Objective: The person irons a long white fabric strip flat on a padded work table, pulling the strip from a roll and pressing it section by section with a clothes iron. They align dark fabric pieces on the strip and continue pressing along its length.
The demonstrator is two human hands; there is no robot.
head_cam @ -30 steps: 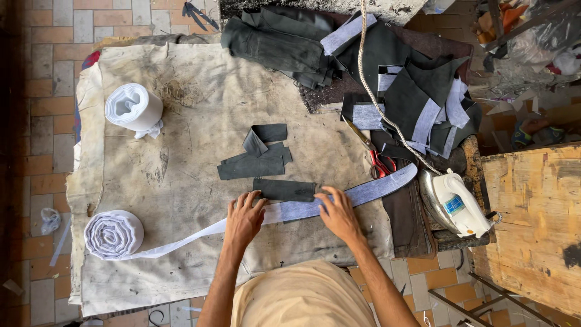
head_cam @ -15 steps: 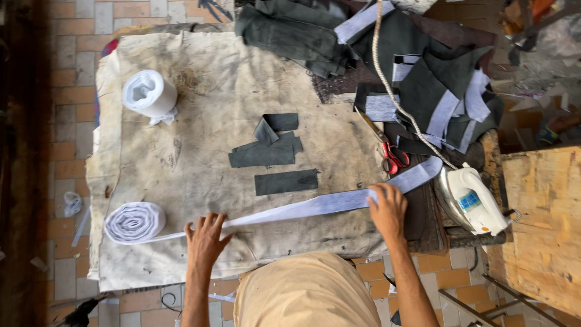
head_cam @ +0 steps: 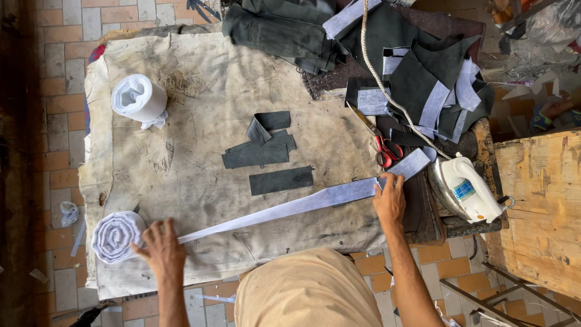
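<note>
Now the left hand (head_cam: 162,251) lies flat, fingers spread, on the white strip (head_cam: 284,208) just beside its roll (head_cam: 116,236). Farther along, the right hand (head_cam: 389,200) pins the strip's other end, fingers together, near the red-handled scissors (head_cam: 380,142) on the cloth-covered tabletop (head_cam: 200,72).
</note>
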